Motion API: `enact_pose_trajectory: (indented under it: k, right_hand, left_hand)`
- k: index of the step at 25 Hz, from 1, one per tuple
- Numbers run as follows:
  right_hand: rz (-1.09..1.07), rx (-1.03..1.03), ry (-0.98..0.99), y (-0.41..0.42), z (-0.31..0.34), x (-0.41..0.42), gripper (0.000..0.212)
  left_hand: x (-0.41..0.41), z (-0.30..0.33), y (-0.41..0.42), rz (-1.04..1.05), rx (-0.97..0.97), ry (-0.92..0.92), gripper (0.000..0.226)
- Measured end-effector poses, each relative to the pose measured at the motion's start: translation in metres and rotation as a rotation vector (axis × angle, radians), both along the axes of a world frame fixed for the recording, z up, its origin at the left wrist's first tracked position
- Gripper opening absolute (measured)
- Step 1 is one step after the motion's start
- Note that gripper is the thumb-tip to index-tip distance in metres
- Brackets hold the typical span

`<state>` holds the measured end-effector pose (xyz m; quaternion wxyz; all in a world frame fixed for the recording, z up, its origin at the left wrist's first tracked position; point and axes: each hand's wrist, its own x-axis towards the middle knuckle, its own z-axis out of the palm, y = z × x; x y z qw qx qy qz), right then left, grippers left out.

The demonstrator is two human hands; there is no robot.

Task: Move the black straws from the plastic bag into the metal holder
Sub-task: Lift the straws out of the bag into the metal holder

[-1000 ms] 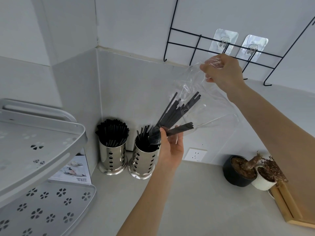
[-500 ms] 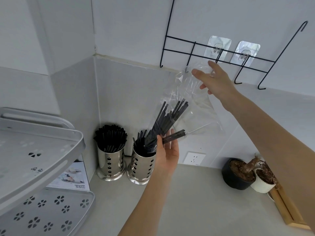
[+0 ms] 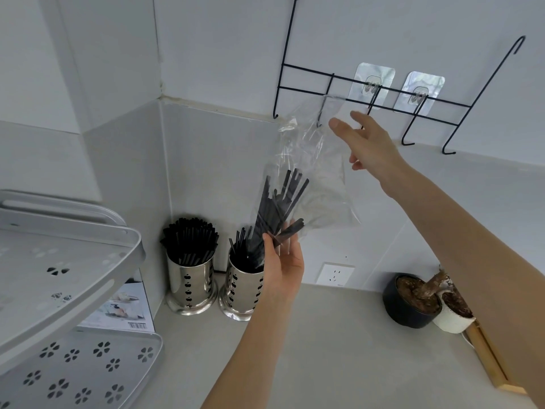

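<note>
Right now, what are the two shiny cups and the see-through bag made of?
The two cups look like polished metal, probably steel: mirror-like reflections, punched holes. The bag looks like thin clear plastic: it crinkles, glints, and shows the black straws inside.

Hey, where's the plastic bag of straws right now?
In the head view the plastic bag hangs mid-frame above the right-hand metal holder, its lower end gripped by the left hand, with the right hand open beside its top.

The pale desk (image 3: 339,343) carries two metal holders (image 3: 191,283) of black straws, two plant pots (image 3: 411,302), a wooden frame (image 3: 489,361).
</note>
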<state>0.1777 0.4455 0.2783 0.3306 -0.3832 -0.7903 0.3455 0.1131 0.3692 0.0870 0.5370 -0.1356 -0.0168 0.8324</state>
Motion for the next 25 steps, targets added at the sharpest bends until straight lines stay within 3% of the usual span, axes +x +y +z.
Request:
enact_pose_trajectory:
  k: [3,5,8,12,14,25]
  right_hand:
    - [0.067,-0.136,-0.2,-0.004,-0.005,0.001,0.077]
    - [0.089,-0.184,-0.228,-0.003,-0.01,0.001,0.065]
    - [0.08,-0.162,-0.089,-0.002,-0.01,-0.001,0.031]
    - [0.141,-0.174,0.087,-0.003,-0.011,-0.004,0.011]
    - [0.177,-0.226,0.2,-0.005,-0.01,-0.005,0.01]
    - [0.217,-0.164,0.325,-0.004,-0.015,-0.01,0.009]
  left_hand:
    - [-0.001,0.002,0.004,0.02,-0.028,0.003,0.042]
    - [-0.001,0.004,0.005,0.023,-0.05,0.008,0.042]
    - [-0.001,0.003,0.003,0.018,-0.032,0.035,0.048]
    - [-0.005,0.007,0.002,-0.005,0.013,0.063,0.051]
    - [-0.003,0.007,-0.001,-0.028,0.014,0.084,0.05]
    - [0.0,0.003,-0.007,-0.065,0.057,0.07,0.045]
